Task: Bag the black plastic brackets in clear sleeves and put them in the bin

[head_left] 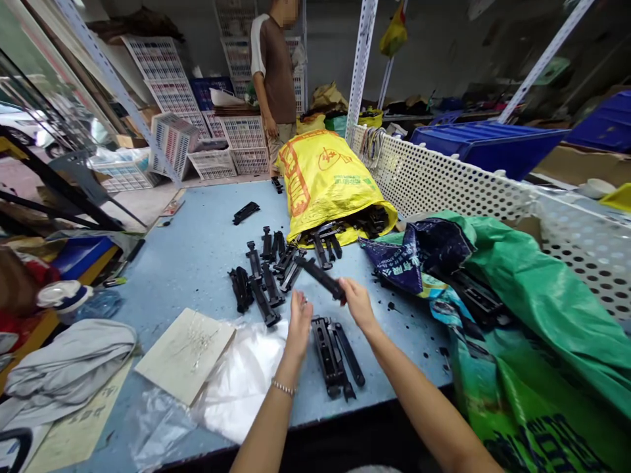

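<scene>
My right hand (357, 302) grips one end of a long black plastic part (319, 276), which points up and to the left over the blue table. My left hand (298, 322) is just left of it, wearing a bracelet at the wrist; its fingers are bunched, and whether they hold something small cannot be made out. Between my forearms lie several black parts (331, 355) side by side. Beyond my hands is a loose group of similar black parts (266, 282). More of them spill from the mouth of a yellow sack (330, 177).
A green sack (532, 276) with black parts inside lies at the right, beside a white perforated panel (444, 180). Clear plastic bags (246, 381) and a beige square board (186, 355) are at the left front. A person (279, 79) stands behind the table (197, 230) near stacked crates.
</scene>
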{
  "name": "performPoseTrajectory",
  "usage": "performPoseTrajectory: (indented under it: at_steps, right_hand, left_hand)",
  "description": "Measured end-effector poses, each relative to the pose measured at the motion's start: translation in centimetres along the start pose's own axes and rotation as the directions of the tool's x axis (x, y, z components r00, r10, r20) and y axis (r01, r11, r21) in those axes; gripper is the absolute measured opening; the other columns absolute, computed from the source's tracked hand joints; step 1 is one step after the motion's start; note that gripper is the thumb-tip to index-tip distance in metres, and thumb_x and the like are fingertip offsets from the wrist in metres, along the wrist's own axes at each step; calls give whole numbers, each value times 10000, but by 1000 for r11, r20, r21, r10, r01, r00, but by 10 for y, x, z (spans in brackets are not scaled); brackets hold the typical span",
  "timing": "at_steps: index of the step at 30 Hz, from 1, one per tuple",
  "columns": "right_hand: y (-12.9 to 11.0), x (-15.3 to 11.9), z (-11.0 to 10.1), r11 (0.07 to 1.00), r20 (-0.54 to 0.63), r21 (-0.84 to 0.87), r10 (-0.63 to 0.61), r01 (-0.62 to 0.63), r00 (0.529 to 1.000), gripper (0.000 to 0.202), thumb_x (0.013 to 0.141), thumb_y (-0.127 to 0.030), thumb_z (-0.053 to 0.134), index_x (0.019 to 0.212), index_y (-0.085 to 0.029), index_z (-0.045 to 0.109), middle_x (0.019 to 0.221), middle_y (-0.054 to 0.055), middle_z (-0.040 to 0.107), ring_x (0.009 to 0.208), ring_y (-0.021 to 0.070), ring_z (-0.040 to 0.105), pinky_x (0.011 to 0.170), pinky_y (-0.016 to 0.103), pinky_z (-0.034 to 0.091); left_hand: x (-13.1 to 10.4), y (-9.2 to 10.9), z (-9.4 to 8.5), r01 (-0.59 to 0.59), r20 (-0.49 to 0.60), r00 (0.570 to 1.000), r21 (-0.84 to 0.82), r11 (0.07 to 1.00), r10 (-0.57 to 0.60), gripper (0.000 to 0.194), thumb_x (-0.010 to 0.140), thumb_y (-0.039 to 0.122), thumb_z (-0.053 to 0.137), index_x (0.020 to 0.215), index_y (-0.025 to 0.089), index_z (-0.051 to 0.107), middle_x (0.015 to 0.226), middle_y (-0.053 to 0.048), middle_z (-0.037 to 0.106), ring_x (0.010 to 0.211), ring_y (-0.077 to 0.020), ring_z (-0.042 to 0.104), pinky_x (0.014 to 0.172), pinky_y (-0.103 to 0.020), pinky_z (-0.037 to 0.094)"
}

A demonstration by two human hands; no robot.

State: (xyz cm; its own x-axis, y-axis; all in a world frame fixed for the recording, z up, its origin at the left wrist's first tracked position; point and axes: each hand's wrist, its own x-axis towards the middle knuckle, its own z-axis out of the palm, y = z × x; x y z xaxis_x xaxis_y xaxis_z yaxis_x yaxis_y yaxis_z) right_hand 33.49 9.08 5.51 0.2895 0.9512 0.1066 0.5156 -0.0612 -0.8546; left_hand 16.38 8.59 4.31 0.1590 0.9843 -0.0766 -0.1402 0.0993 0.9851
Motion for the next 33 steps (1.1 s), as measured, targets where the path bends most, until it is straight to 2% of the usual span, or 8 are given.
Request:
performPoseTrajectory:
  at_steps: [6,11,14,17,21,27,30,33]
  right_hand:
    - [-24,-44,-3,965,141,49,-261,256,955,473,1012,-531,283,989,-199,619,896,73,642,801,200,593,768,343,492]
    - [-48,7,-2,711,245,-284,-594,643,766,449,997,-538,332,1005,-174,594,956,134,605,957,255,540,838,365,435]
    - [-57,17,10,701,310,-309,-564,642,765,456,1027,-495,271,912,-184,584,851,93,603,851,214,548,750,309,409]
    - [-60,-7,13,741,330,-291,-515,605,791,485,1051,-442,197,860,-194,568,786,50,603,754,173,539,687,279,374]
    - [-45,-65,15,611,391,-261,-641,747,661,467,1033,-467,270,858,-174,590,806,72,623,762,184,545,682,290,369]
    - [-26,-53,27,708,499,-342,-420,618,758,449,1044,-445,278,838,-205,597,790,32,653,762,165,595,665,261,371]
    - [-31,16,22,762,265,-572,-177,302,948,406,1044,-449,271,1063,-187,580,1033,94,671,955,207,617,737,273,407]
    - [-40,80,16,710,62,-705,67,-4,996,453,1016,-450,366,1282,-101,480,1256,223,593,1102,290,594,813,330,431]
  left_hand:
    - [-10,38,6,85,74,995,-287,954,-66,710,863,514,623,1471,334,304,1084,-39,632,757,-119,665,682,-259,565]
    - [-44,53,-8,133,211,973,-199,971,-90,634,900,486,568,1462,274,362,1015,-50,648,701,-127,653,597,-238,535]
    - [-46,56,-13,111,154,985,-198,974,-81,580,895,489,568,1408,264,419,995,-41,652,684,-120,645,604,-237,534]
    - [-41,57,-18,66,20,998,-207,976,-63,532,886,492,576,1345,243,475,975,-36,659,737,-128,656,645,-234,539]
    - [-36,55,-23,53,-65,996,-211,976,-68,461,899,513,545,1237,199,551,962,-46,683,827,-152,669,724,-247,540]
    - [-43,24,-36,74,-110,993,281,957,-45,519,950,514,417,1324,177,544,1087,-109,698,971,-236,665,834,-331,505]
    - [-60,-2,-36,149,-112,989,701,697,-98,600,985,446,343,1528,198,287,969,-124,716,826,-265,687,751,-362,491]
    - [-74,-20,-29,87,-47,993,907,412,-106,579,992,369,320,1534,170,283,874,-147,704,773,-296,683,716,-391,483]
